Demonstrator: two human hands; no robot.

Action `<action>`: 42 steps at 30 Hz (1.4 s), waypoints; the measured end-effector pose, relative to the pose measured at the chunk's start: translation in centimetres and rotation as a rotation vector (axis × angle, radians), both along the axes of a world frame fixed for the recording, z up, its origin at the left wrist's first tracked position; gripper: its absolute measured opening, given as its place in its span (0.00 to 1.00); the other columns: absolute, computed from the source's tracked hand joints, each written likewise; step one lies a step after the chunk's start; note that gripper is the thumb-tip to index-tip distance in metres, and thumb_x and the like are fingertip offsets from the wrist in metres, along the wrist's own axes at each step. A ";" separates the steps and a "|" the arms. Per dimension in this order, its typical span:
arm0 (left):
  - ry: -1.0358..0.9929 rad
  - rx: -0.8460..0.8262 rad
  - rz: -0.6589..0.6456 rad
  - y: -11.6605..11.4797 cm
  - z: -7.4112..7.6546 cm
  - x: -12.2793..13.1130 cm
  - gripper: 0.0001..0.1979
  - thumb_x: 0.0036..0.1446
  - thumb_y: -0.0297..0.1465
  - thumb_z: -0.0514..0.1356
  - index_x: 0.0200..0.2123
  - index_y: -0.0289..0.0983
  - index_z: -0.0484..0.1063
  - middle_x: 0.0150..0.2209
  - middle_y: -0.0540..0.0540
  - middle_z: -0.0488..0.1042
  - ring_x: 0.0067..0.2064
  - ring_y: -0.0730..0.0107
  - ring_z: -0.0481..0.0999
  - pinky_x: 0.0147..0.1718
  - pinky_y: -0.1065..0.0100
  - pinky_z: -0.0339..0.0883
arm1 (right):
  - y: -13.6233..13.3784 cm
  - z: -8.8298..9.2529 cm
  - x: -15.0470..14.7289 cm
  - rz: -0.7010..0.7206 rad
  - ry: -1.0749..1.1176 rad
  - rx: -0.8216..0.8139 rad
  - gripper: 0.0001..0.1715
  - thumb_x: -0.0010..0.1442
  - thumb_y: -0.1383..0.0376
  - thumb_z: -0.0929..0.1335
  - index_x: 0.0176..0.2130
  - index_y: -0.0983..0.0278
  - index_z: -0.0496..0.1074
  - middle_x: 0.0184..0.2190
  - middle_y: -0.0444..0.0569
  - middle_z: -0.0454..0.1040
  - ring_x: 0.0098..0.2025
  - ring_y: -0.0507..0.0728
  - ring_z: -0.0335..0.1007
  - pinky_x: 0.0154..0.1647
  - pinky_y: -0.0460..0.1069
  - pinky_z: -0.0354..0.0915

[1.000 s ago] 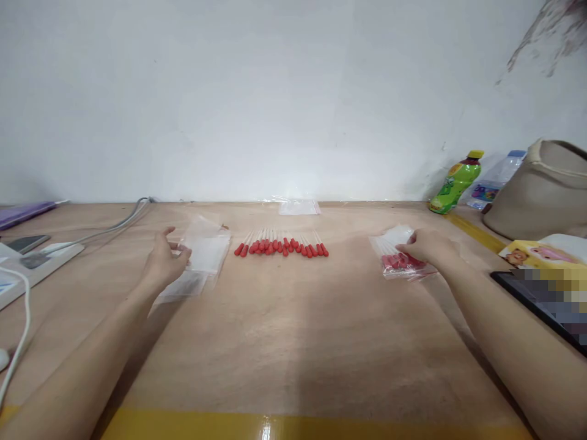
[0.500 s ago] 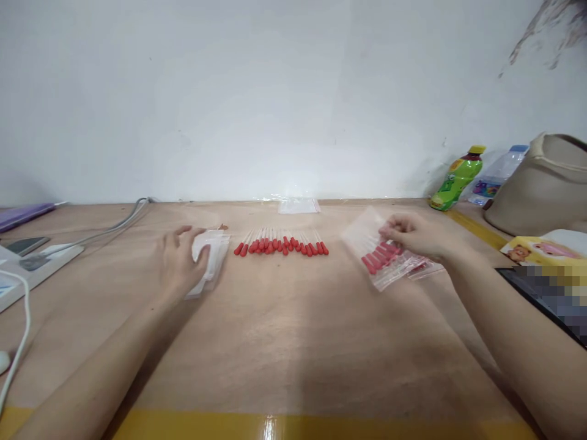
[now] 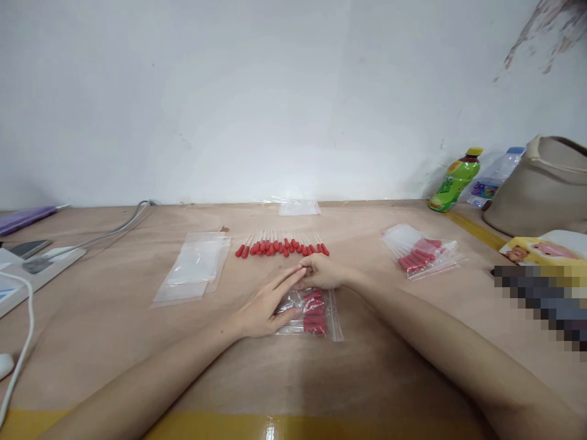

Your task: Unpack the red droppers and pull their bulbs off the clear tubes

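A clear zip bag of red-bulbed droppers point(image 3: 314, 315) lies at the middle of the table. My left hand point(image 3: 266, 305) rests over its left part, fingers stretched and thumb apart on the plastic. At the bag's far edge my right hand point(image 3: 318, 272) is closed in a pinch, its fingertips meeting those of my left hand. The pinched edge is partly hidden. Behind my hands, a row of loose droppers point(image 3: 279, 245) has its red bulbs toward me. More bagged droppers point(image 3: 417, 256) lie to the right. Flat clear zip bags point(image 3: 195, 263) are stacked on the left.
A green drink bottle point(image 3: 456, 180), a water bottle point(image 3: 495, 177) and a beige bag point(image 3: 536, 183) stand at the back right. Another clear bag point(image 3: 299, 208) lies by the wall. A white box point(image 3: 50, 269), cables and a phone point(image 3: 30, 249) are at the left.
My right hand has left the bagged droppers on the right and come to the middle. My left hand has moved right, off the flat bags. A filled bag now lies under my hands.
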State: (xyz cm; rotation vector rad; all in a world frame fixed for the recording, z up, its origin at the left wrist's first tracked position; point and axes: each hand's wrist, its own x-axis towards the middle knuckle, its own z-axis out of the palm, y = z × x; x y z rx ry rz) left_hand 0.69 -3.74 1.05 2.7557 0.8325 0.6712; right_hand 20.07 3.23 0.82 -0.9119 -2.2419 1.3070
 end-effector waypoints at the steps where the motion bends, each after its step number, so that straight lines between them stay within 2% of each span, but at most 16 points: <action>1: 0.039 -0.015 -0.003 0.0 -0.1 -0.3 0.29 0.58 0.32 0.52 0.61 0.40 0.46 0.60 0.40 0.54 0.60 0.61 0.55 0.57 0.54 0.51 | -0.1 0.0 0.5 -0.066 -0.020 -0.036 0.19 0.42 0.57 0.73 0.29 0.66 0.68 0.21 0.39 0.68 0.22 0.47 0.63 0.22 0.41 0.59; 5: 0.159 -0.040 0.002 0.0 -0.7 -1.0 0.22 0.61 0.29 0.48 0.58 0.45 0.53 0.59 0.45 0.57 0.60 0.65 0.56 0.57 0.52 0.49 | -1.5 0.7 2.8 -0.255 -0.009 -0.372 0.27 0.40 0.56 0.74 0.35 0.65 0.63 0.19 0.38 0.69 0.19 0.47 0.64 0.19 0.42 0.63; 8: 0.157 -0.032 0.083 0.0 -1.0 -1.0 0.21 0.60 0.29 0.48 0.57 0.44 0.56 0.59 0.43 0.58 0.60 0.63 0.56 0.56 0.51 0.51 | -3.2 1.1 3.5 -0.383 0.073 -0.616 0.29 0.39 0.64 0.75 0.38 0.65 0.59 0.20 0.39 0.71 0.21 0.47 0.68 0.23 0.42 0.67; 10: 0.146 -0.030 0.130 0.2 -1.0 -1.0 0.21 0.60 0.29 0.48 0.57 0.43 0.57 0.58 0.42 0.59 0.60 0.62 0.56 0.56 0.51 0.52 | -4.2 1.2 3.2 -0.422 0.145 -0.687 0.30 0.39 0.69 0.75 0.39 0.65 0.58 0.21 0.40 0.71 0.22 0.48 0.70 0.24 0.43 0.69; 13: 0.102 -0.037 0.139 0.7 -0.5 -0.8 0.19 0.59 0.28 0.49 0.54 0.41 0.62 0.57 0.41 0.61 0.57 0.63 0.61 0.53 0.56 0.58 | -5.1 1.0 2.3 -0.480 0.246 -0.702 0.29 0.39 0.74 0.74 0.39 0.65 0.58 0.19 0.38 0.70 0.21 0.49 0.70 0.23 0.44 0.69; 17: 0.009 0.029 0.064 1.9 0.5 0.1 0.17 0.58 0.26 0.49 0.50 0.38 0.66 0.52 0.41 0.65 0.52 0.66 0.67 0.49 0.61 0.64 | -5.1 0.6 1.2 -0.558 0.272 -0.722 0.28 0.38 0.77 0.73 0.34 0.64 0.57 0.18 0.38 0.69 0.19 0.50 0.69 0.20 0.44 0.69; 20: 0.015 0.111 -0.032 3.1 0.8 0.9 0.16 0.59 0.25 0.49 0.49 0.38 0.67 0.51 0.41 0.66 0.52 0.65 0.65 0.49 0.61 0.63 | -5.0 0.4 0.9 -0.529 0.265 -0.718 0.27 0.38 0.77 0.74 0.32 0.64 0.56 0.17 0.39 0.69 0.19 0.49 0.69 0.19 0.43 0.68; 25: 0.079 0.138 -0.184 4.2 0.5 1.4 0.15 0.61 0.27 0.48 0.48 0.40 0.68 0.50 0.43 0.67 0.50 0.68 0.67 0.47 0.66 0.64 | -5.0 0.4 0.7 -0.477 0.241 -0.696 0.26 0.35 0.74 0.76 0.31 0.66 0.60 0.17 0.39 0.70 0.19 0.47 0.68 0.19 0.41 0.67; 31: 0.094 0.261 -0.228 4.1 0.4 1.8 0.11 0.61 0.30 0.50 0.38 0.37 0.72 0.46 0.44 0.71 0.48 0.67 0.69 0.47 0.66 0.64 | -5.0 0.2 0.6 -0.422 0.255 -0.648 0.23 0.30 0.69 0.77 0.26 0.68 0.65 0.15 0.38 0.69 0.17 0.45 0.65 0.18 0.39 0.64; 35: 0.144 0.332 -0.239 3.7 1.1 2.4 0.11 0.61 0.27 0.48 0.35 0.35 0.70 0.40 0.46 0.74 0.46 0.69 0.70 0.51 0.63 0.60 | -5.0 0.0 0.7 -0.434 0.263 -0.671 0.26 0.30 0.68 0.78 0.26 0.66 0.61 0.15 0.37 0.69 0.17 0.45 0.65 0.18 0.39 0.64; 38: 0.197 0.330 -0.206 3.4 1.6 2.7 0.12 0.62 0.25 0.47 0.34 0.35 0.70 0.38 0.46 0.74 0.45 0.69 0.70 0.49 0.63 0.61 | -5.0 0.1 1.0 -0.432 0.278 -0.703 0.28 0.34 0.69 0.77 0.28 0.64 0.58 0.17 0.37 0.70 0.19 0.47 0.68 0.20 0.39 0.66; 42: 0.213 0.308 -0.183 3.3 1.6 2.5 0.11 0.61 0.26 0.47 0.36 0.35 0.69 0.39 0.44 0.73 0.45 0.68 0.69 0.47 0.64 0.62 | -5.0 0.5 1.3 -0.412 0.274 -0.731 0.24 0.40 0.72 0.74 0.30 0.64 0.56 0.20 0.40 0.71 0.22 0.48 0.71 0.21 0.39 0.67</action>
